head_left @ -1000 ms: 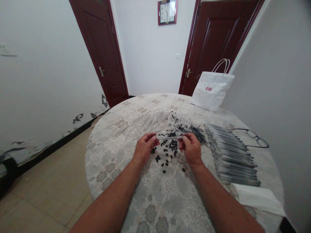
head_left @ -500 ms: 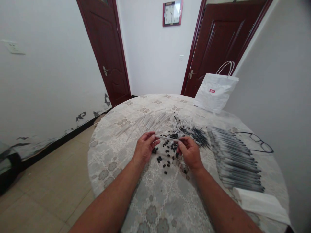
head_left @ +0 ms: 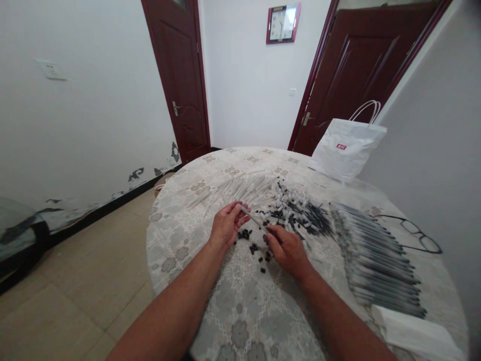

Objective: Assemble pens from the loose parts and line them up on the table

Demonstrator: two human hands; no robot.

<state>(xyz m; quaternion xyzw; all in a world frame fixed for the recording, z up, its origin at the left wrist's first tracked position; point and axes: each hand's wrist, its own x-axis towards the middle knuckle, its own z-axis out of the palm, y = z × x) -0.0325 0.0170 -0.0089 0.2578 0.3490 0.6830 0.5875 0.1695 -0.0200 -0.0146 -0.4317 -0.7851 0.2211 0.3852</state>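
Observation:
Between my two hands a thin, translucent pen tube (head_left: 254, 218) slants down to the right above the table. My left hand (head_left: 227, 224) pinches its upper end between thumb and fingertips. The fingers of my right hand (head_left: 287, 247) close on its lower end; the fingertips partly hide that end. Small black plugs (head_left: 254, 247) lie scattered on the cloth below and between the hands. Behind them spreads a pile of clear empty tubes (head_left: 240, 187). To its right is a heap of dark, white-ended refills (head_left: 310, 213).
Many assembled-looking pens (head_left: 383, 263) lie in a stacked row on the right. Beside them are eyeglasses (head_left: 420, 234) and a white folded packet (head_left: 417, 331). A white paper bag (head_left: 345, 149) stands at the back of the round table with its patterned tablecloth (head_left: 169, 250).
The tube has gone from nearly level to slanting, its right end lower. My right hand has moved down and slightly closer to the left. The whole view has shifted a little.

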